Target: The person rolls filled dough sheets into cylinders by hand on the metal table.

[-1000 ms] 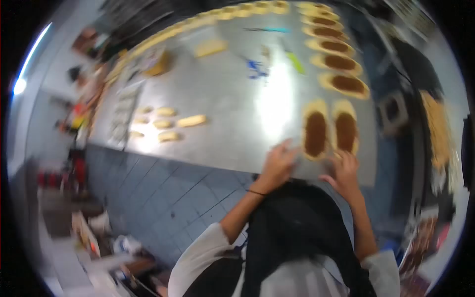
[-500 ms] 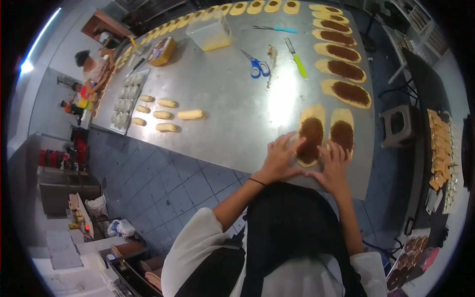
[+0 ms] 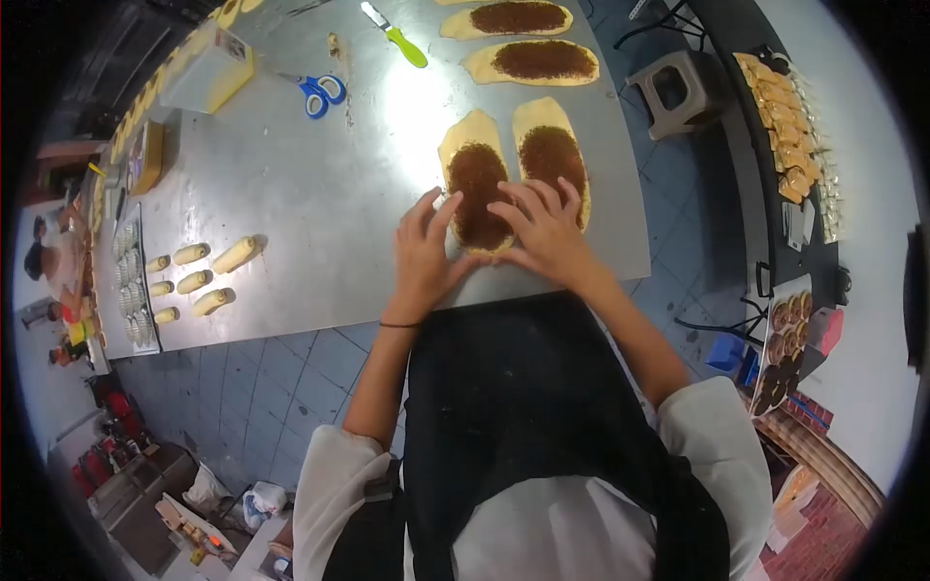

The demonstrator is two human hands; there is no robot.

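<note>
A flat oval of dough [image 3: 475,179] with a brown crumbly filling lies lengthwise in front of me on the metal table. At its near end, my left hand [image 3: 423,257] is at the left side and my right hand [image 3: 554,240] at the right. Both thumbs point inward and meet the dough's near edge. The fingers of both hands are spread and curved over the filling, not closed around anything. A second filled dough oval [image 3: 548,145] lies just to the right, partly behind my right fingers.
More filled dough ovals [image 3: 542,62] lie beyond. Blue-handled scissors [image 3: 320,95] and a green-handled spatula [image 3: 397,37] rest on the metal table [image 3: 320,184]. Rolled dough pieces [image 3: 194,282] sit left, beside a tray of foil cups [image 3: 134,286]. A stool [image 3: 678,92] stands right of the table.
My view has turned, so the table's contents appear shifted left. Both hands stay at the near end of the same dough oval, with the right hand now reaching further over its filling.
</note>
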